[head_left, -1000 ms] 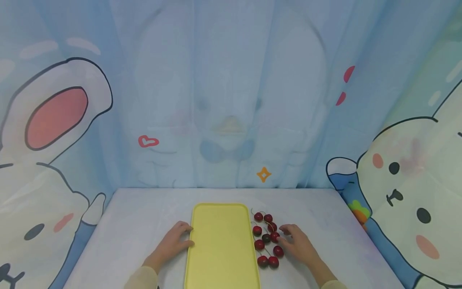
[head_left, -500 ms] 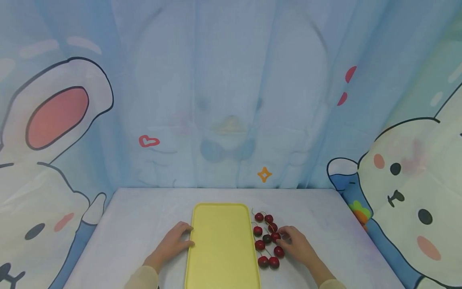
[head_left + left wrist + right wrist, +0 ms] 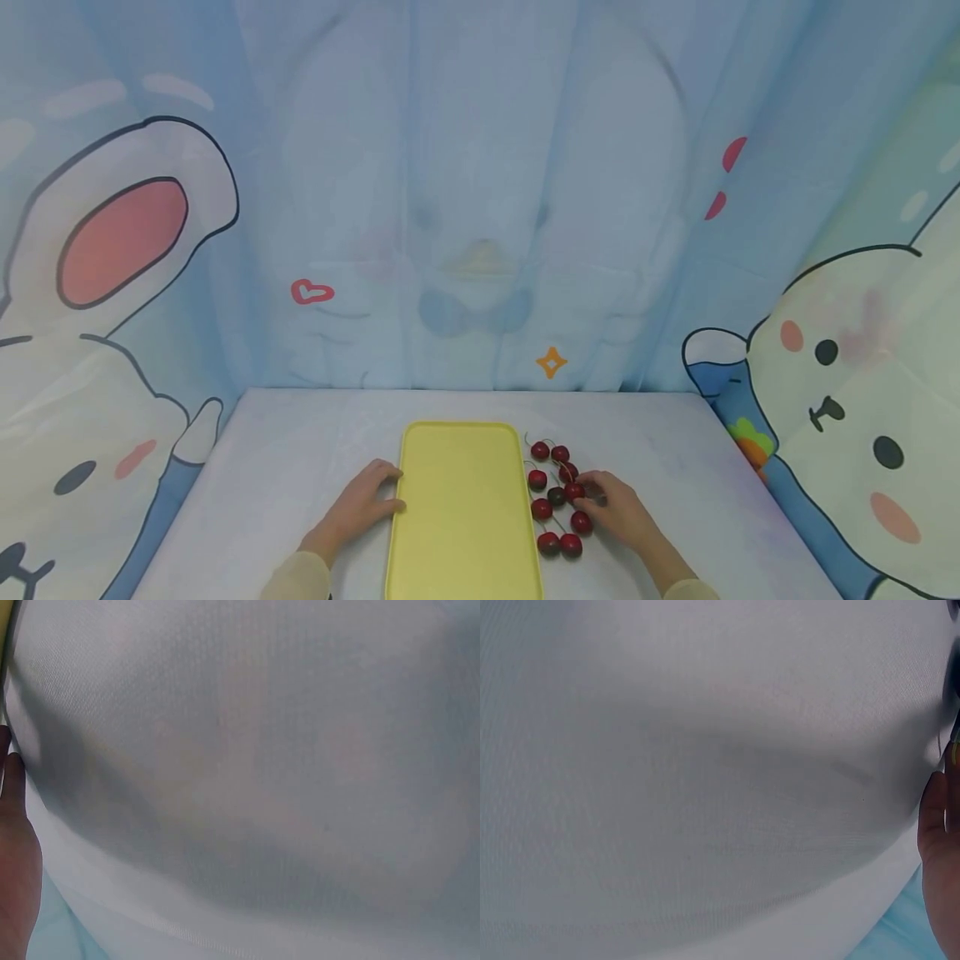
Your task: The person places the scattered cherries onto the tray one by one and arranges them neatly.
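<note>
A yellow rectangular tray [image 3: 465,517] lies on the table. My left hand [image 3: 360,504] touches its left edge with thumb and fingers, the fingers relaxed. Several dark red cherries with stems, among them one [image 3: 549,544] near the front, lie to the right of the tray. At the right side of the group, my right hand [image 3: 618,508] pinches a cherry [image 3: 574,492] between thumb and fingers. In the left wrist view the left hand [image 3: 19,877] shows at the left border; in the right wrist view the right hand [image 3: 941,862] shows at the right border.
The table [image 3: 300,433] has a pale cloth. Behind it hangs a light blue curtain [image 3: 480,167] printed with cartoon animals, which also spreads along both sides of the table.
The fingers of my right hand have moved slightly inward and closed around the cherry beside them. My left hand has stayed at the tray's edge.
</note>
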Tool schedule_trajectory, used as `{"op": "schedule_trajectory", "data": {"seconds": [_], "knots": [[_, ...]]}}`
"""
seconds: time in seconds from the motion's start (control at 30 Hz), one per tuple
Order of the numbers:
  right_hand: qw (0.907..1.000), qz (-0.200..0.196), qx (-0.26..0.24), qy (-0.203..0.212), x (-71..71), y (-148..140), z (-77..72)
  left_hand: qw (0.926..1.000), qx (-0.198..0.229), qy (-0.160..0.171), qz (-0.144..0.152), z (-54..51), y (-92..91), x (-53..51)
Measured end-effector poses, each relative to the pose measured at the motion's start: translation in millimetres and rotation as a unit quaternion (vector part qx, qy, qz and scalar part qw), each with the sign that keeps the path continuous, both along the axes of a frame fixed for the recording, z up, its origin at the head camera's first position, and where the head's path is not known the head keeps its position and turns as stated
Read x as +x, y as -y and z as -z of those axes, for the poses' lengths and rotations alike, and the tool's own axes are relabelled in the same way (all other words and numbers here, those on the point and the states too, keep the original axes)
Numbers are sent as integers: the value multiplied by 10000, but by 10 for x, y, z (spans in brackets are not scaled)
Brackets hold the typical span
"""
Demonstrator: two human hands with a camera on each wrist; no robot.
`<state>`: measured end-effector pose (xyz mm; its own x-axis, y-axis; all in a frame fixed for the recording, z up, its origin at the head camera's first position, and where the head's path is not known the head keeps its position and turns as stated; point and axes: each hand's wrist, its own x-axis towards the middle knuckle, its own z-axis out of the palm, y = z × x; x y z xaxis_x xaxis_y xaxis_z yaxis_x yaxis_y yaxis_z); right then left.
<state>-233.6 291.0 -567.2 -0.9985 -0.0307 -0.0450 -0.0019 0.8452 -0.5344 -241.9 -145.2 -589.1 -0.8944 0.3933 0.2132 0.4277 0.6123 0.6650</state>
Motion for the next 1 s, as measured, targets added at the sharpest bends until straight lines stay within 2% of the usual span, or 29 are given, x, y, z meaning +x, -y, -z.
{"op": "schedule_trajectory", "data": {"seconds": [0.17,0.33,0.6,0.8,1.0], "knots": [[10000,73,-49,47,2,-12,16,10000,18,-42,-26,-24,-12,18],[9999,137,4,-11,-14,-40,31,9999,30,156,-52,-55,-19,25],[9989,184,-369,-216,-42,-7,-47,9996,-17,261,-95,-56,-19,8],[9952,58,-791,-571,-109,154,-140,9997,25,241,-73,-62,-15,9],[9904,116,-1273,-524,-227,509,-245,9997,-11,216,-79,-56,-7,14]]}}
